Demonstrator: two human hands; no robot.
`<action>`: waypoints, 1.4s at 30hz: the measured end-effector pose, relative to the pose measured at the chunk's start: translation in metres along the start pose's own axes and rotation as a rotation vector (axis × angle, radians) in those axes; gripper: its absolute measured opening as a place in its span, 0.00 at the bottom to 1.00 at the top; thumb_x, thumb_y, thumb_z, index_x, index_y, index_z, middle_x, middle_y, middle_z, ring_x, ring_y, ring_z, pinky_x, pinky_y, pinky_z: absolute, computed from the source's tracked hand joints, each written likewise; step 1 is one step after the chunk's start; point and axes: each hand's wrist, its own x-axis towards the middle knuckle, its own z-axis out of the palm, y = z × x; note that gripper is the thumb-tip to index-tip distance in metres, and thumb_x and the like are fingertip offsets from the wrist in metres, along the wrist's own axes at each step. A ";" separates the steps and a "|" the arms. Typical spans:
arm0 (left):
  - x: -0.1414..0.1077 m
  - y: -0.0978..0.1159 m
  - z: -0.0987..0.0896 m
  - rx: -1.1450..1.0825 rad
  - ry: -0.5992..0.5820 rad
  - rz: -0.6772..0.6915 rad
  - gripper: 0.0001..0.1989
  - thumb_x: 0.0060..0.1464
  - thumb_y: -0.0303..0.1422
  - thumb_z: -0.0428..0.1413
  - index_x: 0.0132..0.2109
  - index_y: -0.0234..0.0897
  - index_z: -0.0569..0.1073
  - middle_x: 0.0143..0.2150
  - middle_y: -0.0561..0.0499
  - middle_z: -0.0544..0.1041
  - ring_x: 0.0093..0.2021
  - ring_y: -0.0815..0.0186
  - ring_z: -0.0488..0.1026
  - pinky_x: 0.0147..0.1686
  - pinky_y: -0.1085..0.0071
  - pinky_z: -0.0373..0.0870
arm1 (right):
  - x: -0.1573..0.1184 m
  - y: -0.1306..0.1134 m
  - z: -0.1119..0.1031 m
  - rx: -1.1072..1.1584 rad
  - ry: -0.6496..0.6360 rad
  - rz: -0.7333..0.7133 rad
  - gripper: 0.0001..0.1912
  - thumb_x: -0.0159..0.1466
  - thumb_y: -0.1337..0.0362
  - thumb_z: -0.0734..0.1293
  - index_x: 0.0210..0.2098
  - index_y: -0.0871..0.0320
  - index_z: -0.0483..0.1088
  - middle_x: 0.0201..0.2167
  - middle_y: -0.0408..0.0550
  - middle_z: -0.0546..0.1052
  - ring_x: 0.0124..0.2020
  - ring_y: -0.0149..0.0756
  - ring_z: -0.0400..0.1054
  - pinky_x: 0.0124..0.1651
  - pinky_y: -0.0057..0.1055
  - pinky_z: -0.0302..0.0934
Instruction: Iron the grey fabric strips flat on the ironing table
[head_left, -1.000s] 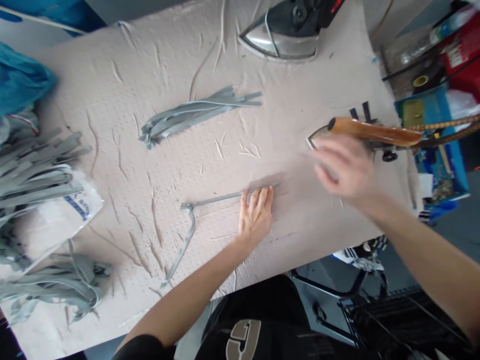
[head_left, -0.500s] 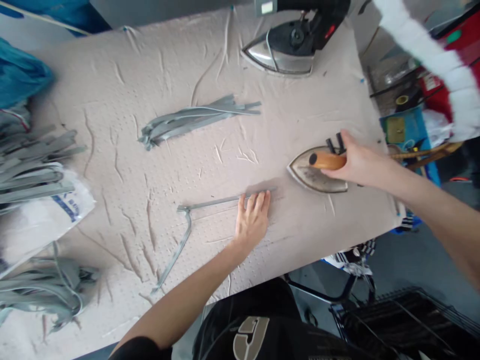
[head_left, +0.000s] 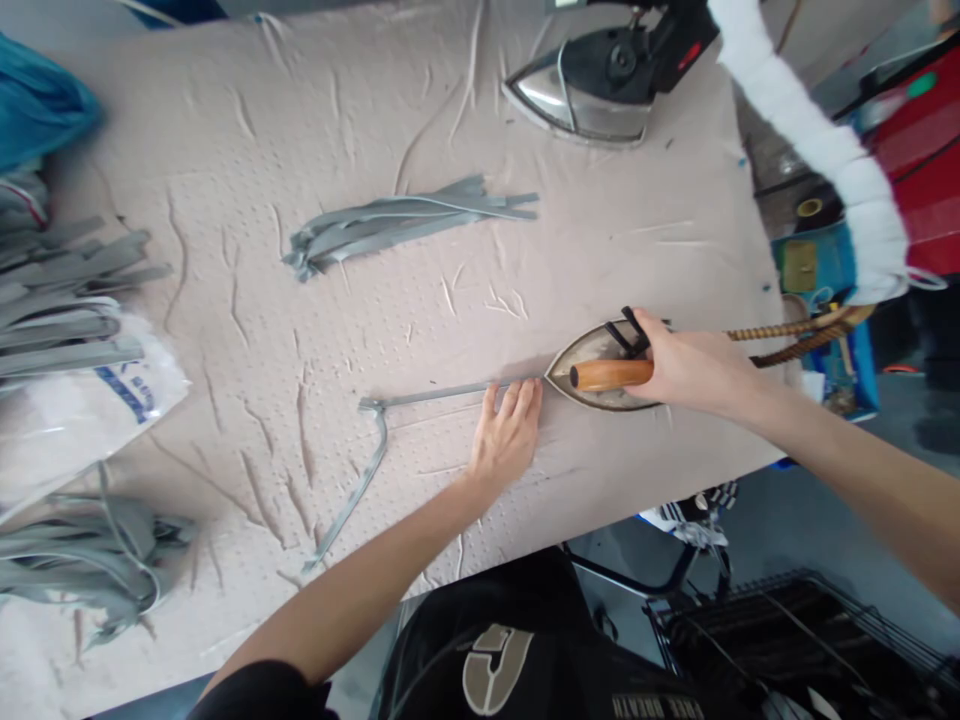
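Note:
A narrow grey zipper (head_left: pixel 442 393) lies on the cloth-covered table, bent at its left end, with one length running right and the other slanting down toward me. My left hand (head_left: pixel 504 430) rests on the right-hand length, fingertips pressing it to the cloth with small gaps between them; its thumb is hidden. My right hand (head_left: pixel 679 365) is wrapped round the wooden handle of an iron (head_left: pixel 592 399). The iron sits flat, its tip pointing left at the zipper's right end, just beside my left fingertips. Whether the tip covers the zipper's end, I cannot tell.
A bundle of grey zippers (head_left: pixel 397 220) lies beyond my hands. A second iron (head_left: pixel 592 95) stands at the back right. More grey strips (head_left: pixel 67 345) and a plastic bag (head_left: pixel 150 400) cover the left side. A padded white hose (head_left: pixel 832 150) and a brown cord (head_left: pixel 780 330) are at right.
My right hand has slid the iron left and slightly nearer, up to my left fingertips. My left hand stays on the zipper. The camera view has shifted slightly.

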 end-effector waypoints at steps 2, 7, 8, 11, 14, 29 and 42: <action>-0.003 -0.007 0.000 0.014 0.006 0.019 0.28 0.66 0.28 0.45 0.71 0.21 0.60 0.67 0.36 0.69 0.66 0.52 0.65 0.68 0.51 0.61 | 0.002 -0.005 0.001 -0.012 -0.001 0.007 0.48 0.63 0.45 0.63 0.73 0.69 0.50 0.37 0.64 0.82 0.36 0.58 0.77 0.33 0.39 0.57; -0.011 -0.026 0.000 0.038 -0.014 0.066 0.28 0.66 0.28 0.46 0.69 0.20 0.63 0.64 0.34 0.71 0.63 0.52 0.69 0.65 0.56 0.65 | 0.010 -0.012 0.010 0.006 0.004 0.006 0.55 0.59 0.46 0.67 0.75 0.65 0.43 0.36 0.56 0.82 0.35 0.57 0.77 0.34 0.39 0.60; -0.013 -0.029 0.000 0.041 -0.015 0.075 0.28 0.66 0.28 0.46 0.69 0.19 0.62 0.63 0.33 0.71 0.62 0.52 0.69 0.65 0.56 0.65 | 0.011 -0.012 0.012 0.009 0.007 0.001 0.55 0.59 0.46 0.66 0.76 0.65 0.41 0.36 0.56 0.82 0.35 0.56 0.77 0.35 0.39 0.60; -0.016 -0.034 0.001 0.041 -0.021 0.085 0.28 0.66 0.29 0.46 0.70 0.20 0.62 0.64 0.33 0.71 0.63 0.52 0.68 0.65 0.57 0.65 | 0.011 -0.011 0.012 -0.012 0.001 0.007 0.57 0.59 0.44 0.66 0.76 0.67 0.40 0.35 0.57 0.82 0.34 0.56 0.76 0.35 0.40 0.61; -0.019 -0.034 0.001 0.035 -0.039 0.079 0.28 0.67 0.30 0.45 0.70 0.23 0.61 0.65 0.35 0.70 0.64 0.52 0.67 0.66 0.57 0.63 | 0.010 -0.014 0.009 -0.038 -0.014 0.017 0.57 0.59 0.43 0.65 0.76 0.68 0.41 0.35 0.59 0.82 0.34 0.57 0.76 0.34 0.40 0.60; -0.060 -0.074 0.004 0.026 -0.012 0.070 0.28 0.66 0.29 0.46 0.71 0.28 0.62 0.65 0.36 0.71 0.63 0.52 0.67 0.65 0.54 0.63 | 0.014 -0.063 -0.004 -0.090 0.020 -0.048 0.54 0.61 0.46 0.65 0.75 0.68 0.43 0.33 0.60 0.81 0.32 0.57 0.76 0.33 0.39 0.60; -0.084 -0.099 -0.001 -0.018 0.070 0.079 0.27 0.64 0.27 0.48 0.69 0.32 0.65 0.61 0.38 0.74 0.58 0.53 0.71 0.61 0.53 0.67 | 0.015 -0.097 -0.015 -0.072 -0.006 -0.107 0.56 0.61 0.40 0.62 0.76 0.69 0.43 0.31 0.59 0.81 0.30 0.53 0.75 0.31 0.38 0.59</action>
